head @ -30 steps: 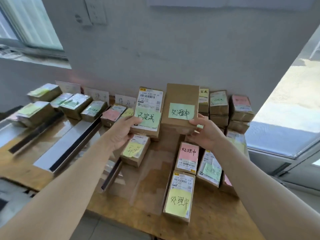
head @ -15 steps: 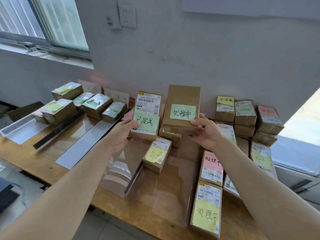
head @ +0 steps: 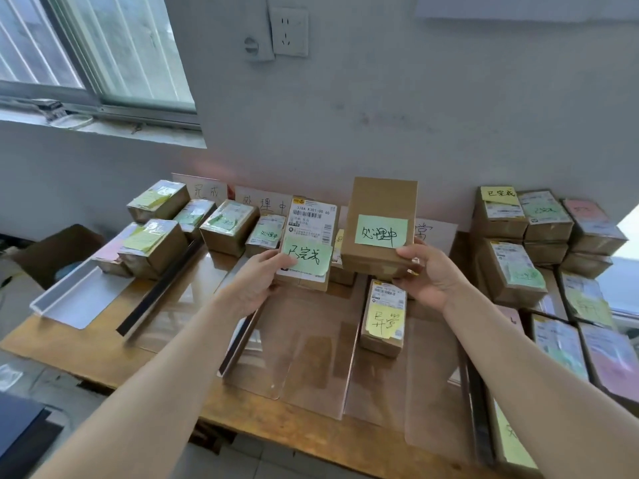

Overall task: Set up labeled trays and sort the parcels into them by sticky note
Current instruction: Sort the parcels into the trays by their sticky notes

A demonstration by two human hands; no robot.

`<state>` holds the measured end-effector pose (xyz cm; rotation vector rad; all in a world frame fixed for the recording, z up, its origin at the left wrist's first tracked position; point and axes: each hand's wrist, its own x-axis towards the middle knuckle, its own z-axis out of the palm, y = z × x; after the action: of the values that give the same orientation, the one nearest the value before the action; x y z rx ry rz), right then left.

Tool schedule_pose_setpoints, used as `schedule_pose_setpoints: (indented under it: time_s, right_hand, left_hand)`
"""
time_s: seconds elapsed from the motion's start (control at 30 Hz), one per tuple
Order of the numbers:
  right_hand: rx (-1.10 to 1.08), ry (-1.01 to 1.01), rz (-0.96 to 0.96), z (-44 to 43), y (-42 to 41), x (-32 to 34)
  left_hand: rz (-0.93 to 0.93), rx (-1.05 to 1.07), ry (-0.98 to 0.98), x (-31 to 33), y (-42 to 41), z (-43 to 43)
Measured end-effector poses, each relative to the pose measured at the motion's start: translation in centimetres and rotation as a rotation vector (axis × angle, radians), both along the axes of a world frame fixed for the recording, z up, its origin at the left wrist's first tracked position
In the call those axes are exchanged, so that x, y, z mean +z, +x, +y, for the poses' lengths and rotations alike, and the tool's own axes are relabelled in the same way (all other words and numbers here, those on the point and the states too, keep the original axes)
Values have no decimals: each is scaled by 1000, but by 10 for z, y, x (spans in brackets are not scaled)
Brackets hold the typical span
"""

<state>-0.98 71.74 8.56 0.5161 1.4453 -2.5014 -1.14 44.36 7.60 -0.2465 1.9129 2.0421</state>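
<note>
Parcels held up mid-frame above the desk [head: 304, 423]: left hand [head: 257, 283] grips the barcode parcel [head: 313, 224] by its lower edge, right hand [head: 432, 274] the plain brown parcel [head: 380, 198]. Sticky notes face the viewer, presumably for matching against label cards [head: 264, 202] behind the trays [head: 74, 302].

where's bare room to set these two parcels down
Free: the near end of the grey tray, in front of the back-left parcels; the clear tray floor left of the yellow-note parcel. Crowded: the right-hand stacks.
</note>
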Motion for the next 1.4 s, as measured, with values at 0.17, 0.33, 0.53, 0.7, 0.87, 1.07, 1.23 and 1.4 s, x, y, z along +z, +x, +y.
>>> schedule_pose_setpoints:
  time_s: [0.17,0.33,0.53,0.7,0.87,1.07,1.23,1.4]
  right_hand:
    - [24,16,6,-14,-14,5]
    - [76,-5,2,-39,-33,11]
    - [162,18,16,-65,-52,14]
    - [207,45,17,-92,-59,16]
    - [187,54,37,-131,-68,17]
    - [73,-2,31,-211,-74,5]
    - [55,-7,-5,-296,-71,0]
    - [6,-30,27,-337,-69,2]
  left_hand:
    - [5,10,-23,-1,-5,-14]
    - [24,76,-85,6,-5,-32]
    - [50,144,-130,7,-6,-56]
    - [56,149,-143,-1,-10,-81]
    - [66,117,-121,-6,-23,-120]
    - [61,21,-84,-10,-41,-207]
    - [46,-17,-108,-8,-59,-294]
    - [34,-84,-101,-12,-74,-339]
